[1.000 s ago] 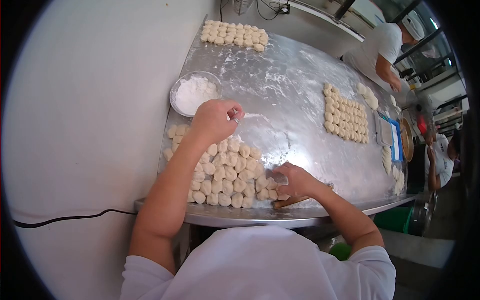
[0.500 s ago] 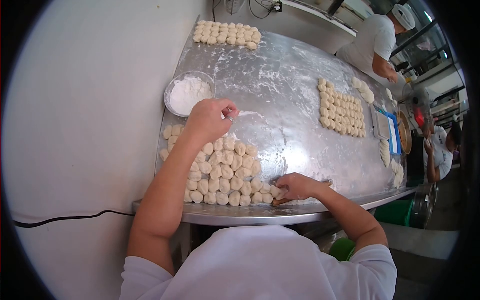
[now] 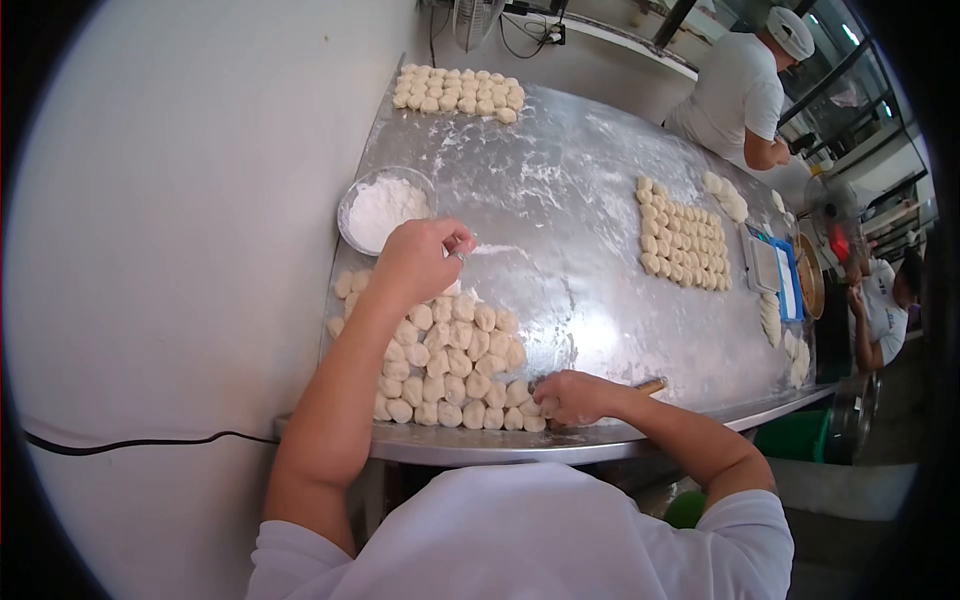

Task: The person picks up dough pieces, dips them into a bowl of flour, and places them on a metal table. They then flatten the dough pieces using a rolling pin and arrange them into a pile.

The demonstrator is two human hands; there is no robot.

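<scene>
My left hand hovers above the near dough pieces, just right of a clear bowl of white flour. Its fingers are curled together, a ring shows on one, and whatever they may pinch is hidden. At the table's near edge, my right hand has its fingers bent against the right end of the front row, closed around a dough piece that is mostly covered. A wooden rolling pin lies partly beneath that hand and wrist, its far end sticking out to the right.
The floured metal table bears two more dough blocks, one at the far left and one at the right. A blue tray and long dough strips lie at the right edge. Two co-workers stand beyond; a wall borders the left.
My right hand has shifted slightly left along the front row, pressing the end dough piece closer to the others. My left hand stays near the bowl. The whole view has tilted a little.
</scene>
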